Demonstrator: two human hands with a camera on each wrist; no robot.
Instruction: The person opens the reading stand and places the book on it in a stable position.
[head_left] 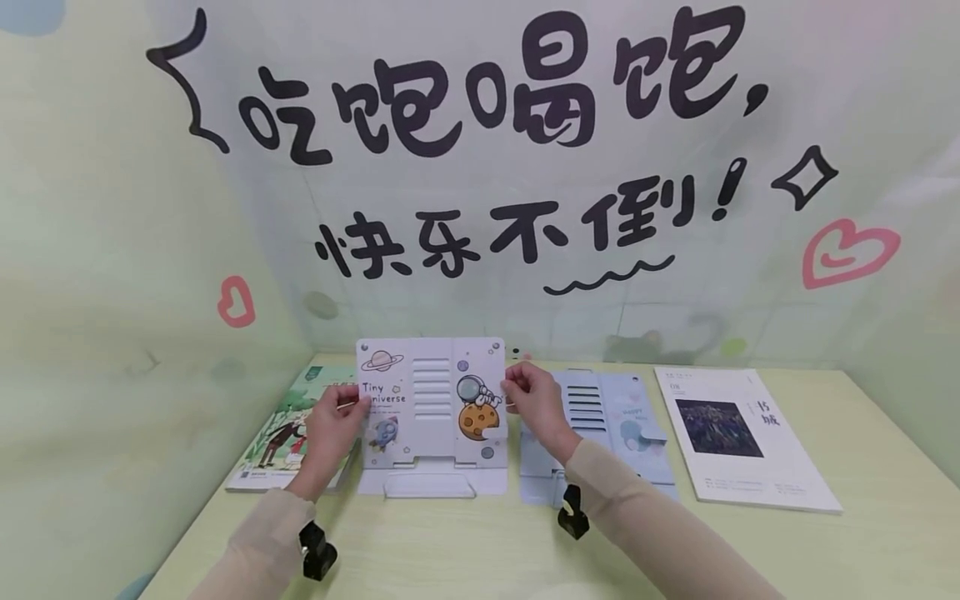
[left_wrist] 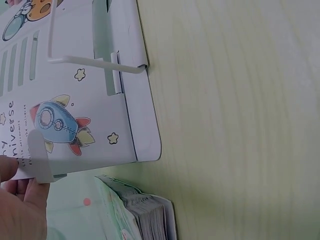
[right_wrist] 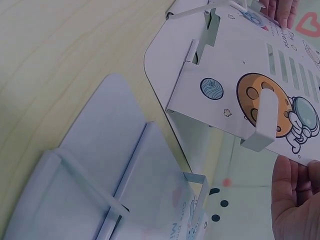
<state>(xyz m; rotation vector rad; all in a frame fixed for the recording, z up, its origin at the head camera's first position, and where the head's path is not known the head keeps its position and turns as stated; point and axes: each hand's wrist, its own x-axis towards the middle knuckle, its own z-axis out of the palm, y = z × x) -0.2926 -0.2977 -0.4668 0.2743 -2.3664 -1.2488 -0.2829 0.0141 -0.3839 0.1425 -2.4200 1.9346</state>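
Observation:
A white book stand (head_left: 433, 354) printed with a planet, a rocket and an astronaut stands with its panel raised on its base. My left hand (head_left: 330, 427) pinches the panel's left edge between thumb and fingers, beside the words "Tiny Universe". At the opposite edge, level with the astronaut, my right hand (head_left: 537, 407) pinches the panel too. A white wire bracket (left_wrist: 95, 62) crosses the lower front of the stand in the left wrist view. In the right wrist view a bent page-holder tab (right_wrist: 267, 115) juts out over the orange planet.
Just right of the white one stands a light blue book stand (head_left: 633, 417), partly behind my right wrist. A green illustrated book (head_left: 281, 442) lies at the left. Farther right lies a white book (head_left: 787, 467) with a dark picture. A printed cloth (head_left: 480, 317) hangs behind the table.

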